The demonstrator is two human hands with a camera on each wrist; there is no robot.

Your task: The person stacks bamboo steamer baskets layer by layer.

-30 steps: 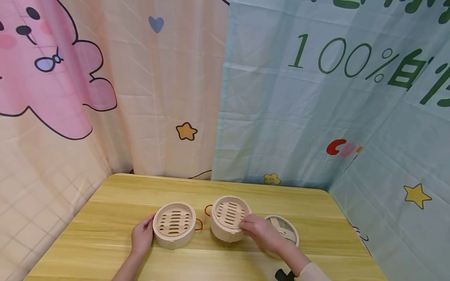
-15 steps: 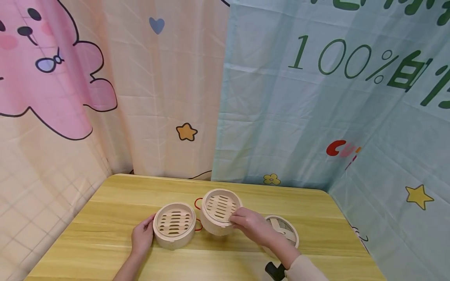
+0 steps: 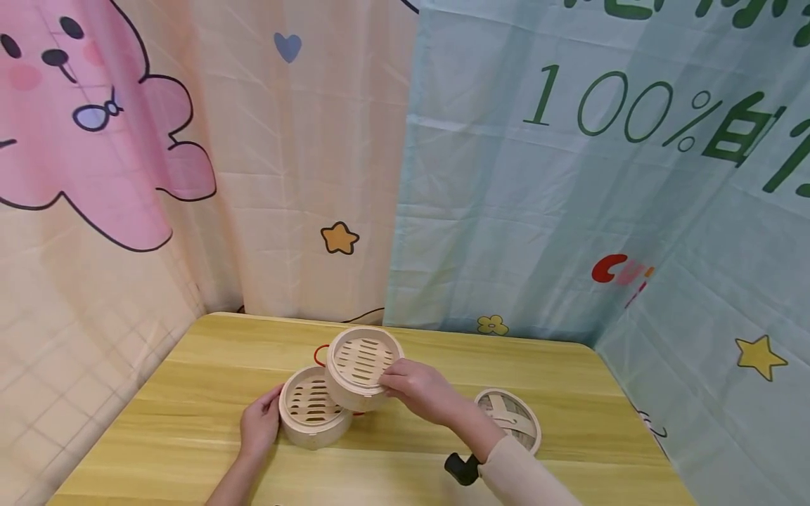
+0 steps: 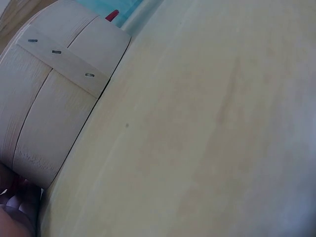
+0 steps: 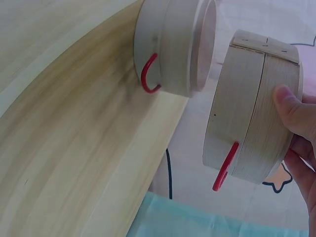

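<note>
A round bamboo steamer basket (image 3: 314,430) with a slotted base sits on the left part of the table. At its left side my left hand (image 3: 258,427) grips it; in the left wrist view only part of the fingers shows, beside a bit of red. My right hand (image 3: 420,388) pinches the near right rim of a second steamer basket (image 3: 362,393), thumb outside. This one is raised off the table and overlaps the first basket's right back part in the head view. In the right wrist view the held basket (image 5: 247,108) is tilted, its red handle (image 5: 226,165) showing.
A woven bamboo lid (image 3: 526,426) rests on the wooden table (image 3: 209,379) at the right. A black device (image 3: 462,469) is by the right wrist. Printed curtains (image 3: 304,154) stand behind the table and along both sides.
My right hand has carried the second basket up and leftward, from right of the first basket to partly above it. My left hand keeps its place at the first basket.
</note>
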